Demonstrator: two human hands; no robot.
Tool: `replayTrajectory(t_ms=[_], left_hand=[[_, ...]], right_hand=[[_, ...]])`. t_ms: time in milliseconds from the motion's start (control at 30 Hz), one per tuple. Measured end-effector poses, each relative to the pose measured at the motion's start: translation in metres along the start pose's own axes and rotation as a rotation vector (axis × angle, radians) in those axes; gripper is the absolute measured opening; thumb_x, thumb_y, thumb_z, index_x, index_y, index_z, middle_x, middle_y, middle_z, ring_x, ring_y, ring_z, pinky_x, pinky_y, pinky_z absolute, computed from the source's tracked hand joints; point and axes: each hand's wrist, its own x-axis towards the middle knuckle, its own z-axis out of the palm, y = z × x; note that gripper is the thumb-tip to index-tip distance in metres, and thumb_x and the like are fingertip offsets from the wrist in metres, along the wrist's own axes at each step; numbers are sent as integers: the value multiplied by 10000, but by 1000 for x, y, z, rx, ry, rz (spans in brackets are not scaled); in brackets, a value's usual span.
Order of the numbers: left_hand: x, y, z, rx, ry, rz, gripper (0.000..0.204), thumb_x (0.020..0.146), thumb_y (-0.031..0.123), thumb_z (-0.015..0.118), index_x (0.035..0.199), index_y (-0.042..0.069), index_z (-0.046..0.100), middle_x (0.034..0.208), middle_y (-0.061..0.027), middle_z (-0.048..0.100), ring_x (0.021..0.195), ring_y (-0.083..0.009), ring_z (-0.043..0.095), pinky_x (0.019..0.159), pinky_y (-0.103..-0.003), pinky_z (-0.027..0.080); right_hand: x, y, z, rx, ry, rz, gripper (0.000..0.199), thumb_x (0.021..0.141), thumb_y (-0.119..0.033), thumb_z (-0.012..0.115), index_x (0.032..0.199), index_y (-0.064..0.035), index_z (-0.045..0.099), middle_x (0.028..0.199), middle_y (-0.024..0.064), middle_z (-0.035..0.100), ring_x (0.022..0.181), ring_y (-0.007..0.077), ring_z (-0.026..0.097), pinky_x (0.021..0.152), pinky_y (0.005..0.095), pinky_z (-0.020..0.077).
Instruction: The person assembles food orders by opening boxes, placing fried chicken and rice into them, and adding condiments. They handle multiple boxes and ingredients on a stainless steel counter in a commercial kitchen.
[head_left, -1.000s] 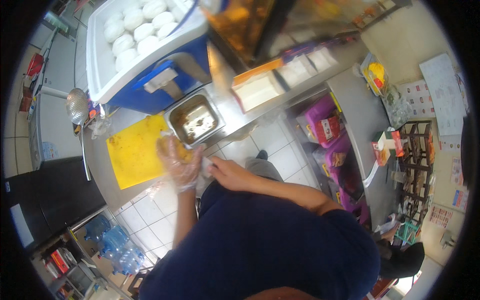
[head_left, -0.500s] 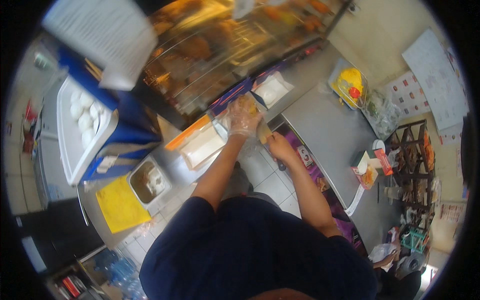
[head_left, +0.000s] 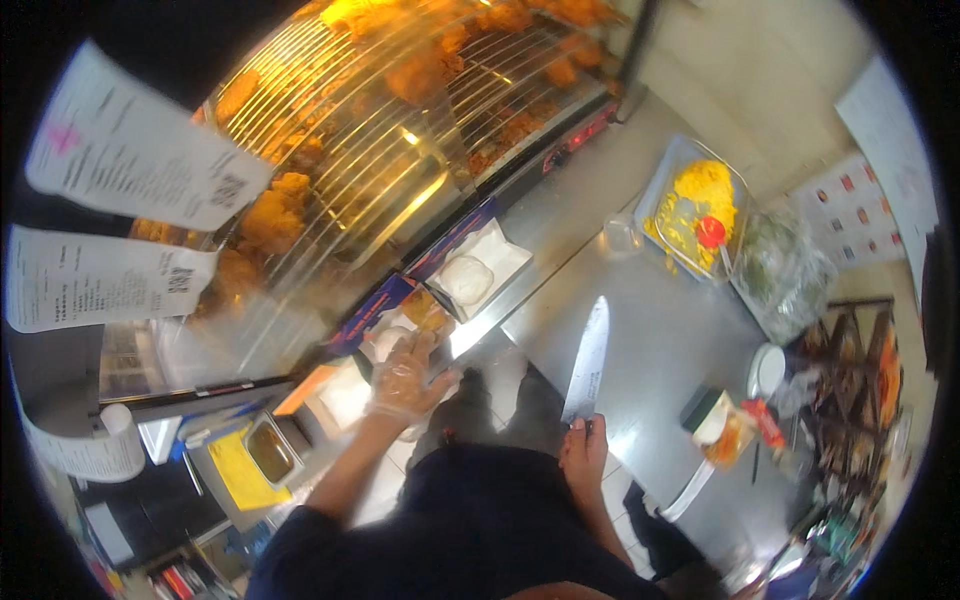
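My left hand (head_left: 408,380), in a clear plastic glove, reaches over a paper food box with its fingers apart and thumb out. The fingertips are at a white rounded mound (head_left: 392,342), which looks like rice, beside a golden-brown fried piece (head_left: 430,311). Whether they press on the food is hard to see. On the right, my bare right hand (head_left: 582,452) is closed round the dark handle of a large kitchen knife (head_left: 588,362), its blade pointing away from me over the steel counter. Another open box (head_left: 510,258) holds a white mound (head_left: 467,280).
A lit display case (head_left: 420,190) with fried pieces on wire racks stands ahead. Paper receipts (head_left: 140,150) hang at the left. A tray of yellow food (head_left: 700,205), a plastic bag (head_left: 785,265) and a filled carton (head_left: 725,430) occupy the right counter (head_left: 630,330).
The knife has moved right, away from my left hand and the food, its blade now clearly in view. My left hand's fingers have spread over the box. The whole view has shifted.
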Motion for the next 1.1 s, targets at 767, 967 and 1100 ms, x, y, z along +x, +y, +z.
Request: replayTrajectory(t_ms=[767, 967, 1100], left_hand=[[348, 138, -316, 809, 606, -278, 505, 962, 67, 277, 1446, 43, 136, 1500, -171, 113, 1380, -331, 142, 1145, -390, 121], [364, 115, -357, 561, 641, -334, 489, 957, 76, 298, 1426, 44, 162, 1472, -171, 145, 1357, -330, 171, 1127, -394, 147], [380, 124, -361, 496, 671, -320, 478, 954, 82, 312, 1412, 44, 180, 1453, -170, 166, 1341, -329, 190, 1114, -396, 165]], right_hand=[[108, -43, -78, 443, -193, 320, 207, 971, -238, 451, 1051, -51, 415, 680, 11, 438, 507, 86, 413, 428, 226, 373], [111, -65, -88, 588, -30, 354, 144, 994, -235, 412, 957, -96, 413, 650, 5, 394, 445, 84, 358, 378, 230, 314], [120, -56, -95, 571, 18, 350, 139, 994, -242, 416, 987, -103, 417, 649, -1, 385, 448, 85, 352, 383, 227, 302]])
